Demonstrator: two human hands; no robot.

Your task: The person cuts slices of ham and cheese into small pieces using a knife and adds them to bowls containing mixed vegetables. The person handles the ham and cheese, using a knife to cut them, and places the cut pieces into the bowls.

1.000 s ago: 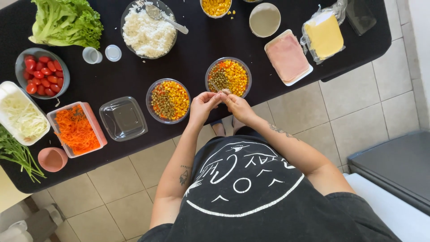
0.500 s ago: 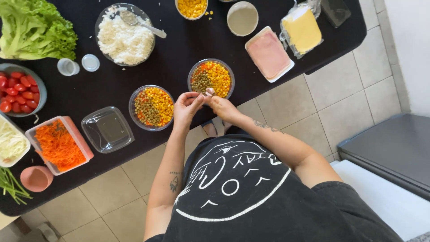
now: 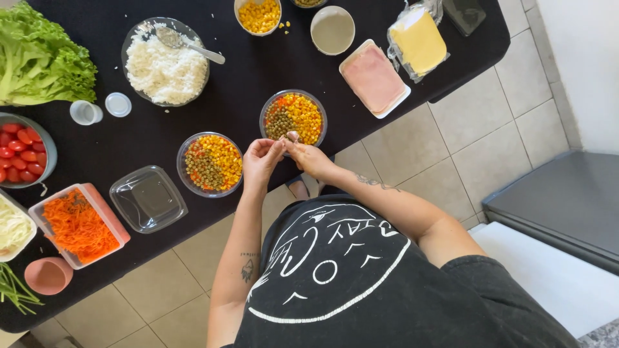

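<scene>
My left hand (image 3: 261,161) and my right hand (image 3: 309,154) meet fingertip to fingertip at the near rim of a glass bowl (image 3: 265,108) of peas, corn and diced carrot. Together they pinch a small pale item (image 3: 292,136); what it is cannot be made out. A second glass bowl (image 3: 183,152) with the same vegetable mix stands just left of my left hand. Both bowls rest on the black table (image 3: 245,71).
On the table: a rice bowl with a spoon (image 3: 166,61), lettuce (image 3: 42,55), cherry tomatoes (image 3: 19,151), a tub of grated carrot (image 3: 77,225), an empty clear container (image 3: 148,198), a corn bowl (image 3: 258,14), a ham tray (image 3: 373,78), sliced cheese (image 3: 419,42). Tiled floor lies below.
My hands have stayed joined and shifted slightly toward the right-hand vegetable bowl. Nothing on the table has moved.
</scene>
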